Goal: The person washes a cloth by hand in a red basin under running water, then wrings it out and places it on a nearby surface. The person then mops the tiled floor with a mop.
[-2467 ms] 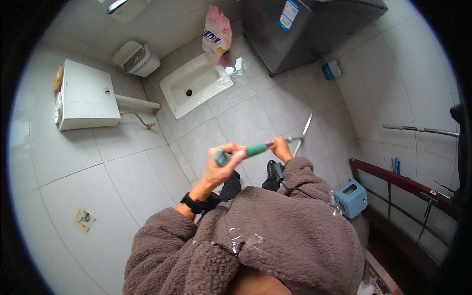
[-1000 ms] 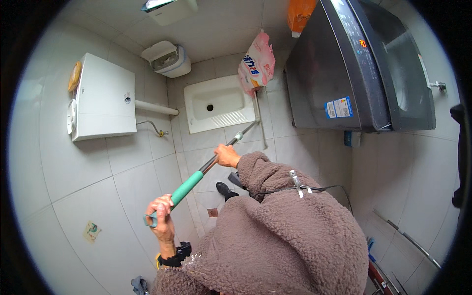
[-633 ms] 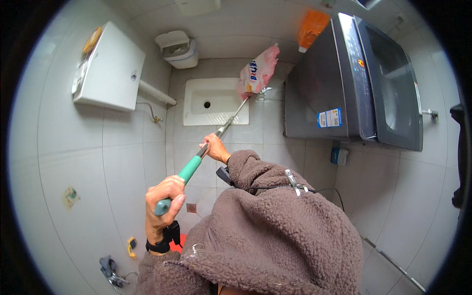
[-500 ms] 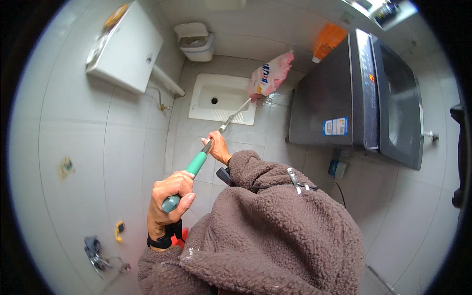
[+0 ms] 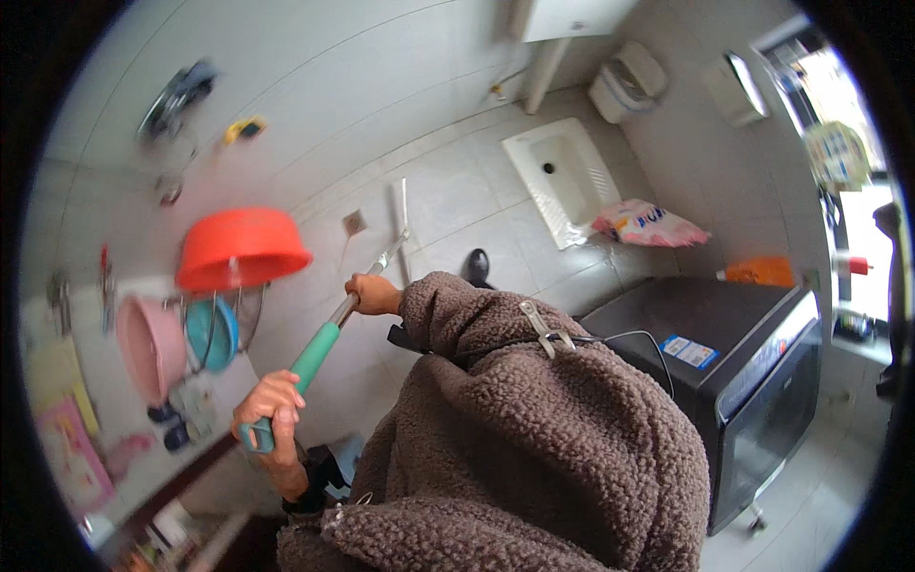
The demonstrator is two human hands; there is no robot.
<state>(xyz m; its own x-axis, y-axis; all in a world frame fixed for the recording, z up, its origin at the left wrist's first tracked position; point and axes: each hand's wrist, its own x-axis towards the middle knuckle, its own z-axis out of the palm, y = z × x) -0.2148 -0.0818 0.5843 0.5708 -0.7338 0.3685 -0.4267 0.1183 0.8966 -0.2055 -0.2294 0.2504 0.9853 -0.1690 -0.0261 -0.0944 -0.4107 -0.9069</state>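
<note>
My left hand is wrapped round the green end of a long-handled floor squeegee. Farther along, my right hand is closed on its metal shaft. The tool slants away from me to a narrow, pale blade on the grey tiled floor, seen nearly edge-on. Just left of the blade is a small square floor drain. A dark shoe shows to the right of the blade.
A white squat toilet is set in the floor, with a pink and white bag at its edge. A dark washing machine stands right. Red, pink and blue basins hang left. A lidded bin sits far back.
The view has swung left, bringing the basins into sight. The squeegee's far end has moved from beside the pink and white bag to the floor near the drain. Both hands keep their grip.
</note>
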